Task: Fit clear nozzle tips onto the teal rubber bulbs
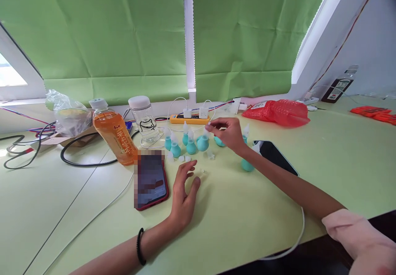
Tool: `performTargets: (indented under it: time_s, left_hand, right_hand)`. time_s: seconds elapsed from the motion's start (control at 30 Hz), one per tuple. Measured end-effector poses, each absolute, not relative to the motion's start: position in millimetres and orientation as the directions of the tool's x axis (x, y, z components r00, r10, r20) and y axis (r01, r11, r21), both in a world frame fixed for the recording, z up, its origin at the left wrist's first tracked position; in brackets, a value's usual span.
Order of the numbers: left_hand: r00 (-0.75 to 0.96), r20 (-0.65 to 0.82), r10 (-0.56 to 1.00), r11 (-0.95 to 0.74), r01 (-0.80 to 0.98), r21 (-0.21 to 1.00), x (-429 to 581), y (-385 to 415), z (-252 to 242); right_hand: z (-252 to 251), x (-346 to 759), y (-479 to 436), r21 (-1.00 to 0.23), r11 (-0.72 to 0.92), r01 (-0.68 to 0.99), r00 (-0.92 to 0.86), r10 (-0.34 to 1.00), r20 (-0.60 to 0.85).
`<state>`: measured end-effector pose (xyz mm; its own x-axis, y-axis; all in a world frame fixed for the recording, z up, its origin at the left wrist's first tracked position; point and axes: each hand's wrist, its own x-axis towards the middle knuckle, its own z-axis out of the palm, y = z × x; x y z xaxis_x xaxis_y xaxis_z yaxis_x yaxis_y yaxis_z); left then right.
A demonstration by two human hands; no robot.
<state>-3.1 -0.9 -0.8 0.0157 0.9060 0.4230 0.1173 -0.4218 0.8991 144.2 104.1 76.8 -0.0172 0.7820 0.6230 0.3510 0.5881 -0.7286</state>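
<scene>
"Since I only see this from afar, how far along is it?"

"From the left, four teal bulbs [175, 151] stand upright on the table [235, 217] with clear nozzles [173, 138] fitted; two white discs [188, 158] lie loose near them, so I'd guess partway. The middle bulb [203, 144] is in work; farther right, a tilted bulb [247, 165] may be left, though I can't tell."

"And the hands?"

"My left hand [183, 194] is half-curled, holding nothing I can see; my right hand [229, 134] pinches what looks like a small white piece [209, 123] at the middle bulb's tip."
</scene>
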Motion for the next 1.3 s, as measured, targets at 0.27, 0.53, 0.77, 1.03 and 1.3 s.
performTargets:
  time_s: [0.27,0.53,0.77,1.03,1.3]
  left_hand:
    - [0.085,0.432,0.898,-0.441,0.151,0.885,-2,0,3]
    - [0.231,0.409,0.883,-0.462,0.279,0.842,-1,-5,4]
    - [0.368,0.51,0.778,-0.624,0.352,0.698,-1,-10,5]
    - [0.406,0.526,0.747,-0.662,0.391,0.639,0,-10,4]
    - [0.426,0.538,0.727,-0.686,0.426,0.59,0,-9,1]
  right_hand:
    - [38,136,126,-0.498,0.631,0.595,-0.168,0.703,0.691]
    - [42,141,105,-0.244,0.72,0.65,-0.234,0.495,0.837]
    - [23,114,81,-0.005,0.645,0.764,-0.62,0.737,0.269]
    - [21,96,93,0.005,0.601,0.799,-0.596,0.791,0.142]
    - [30,93,82,-0.045,0.698,0.715,-0.683,0.71,0.17]
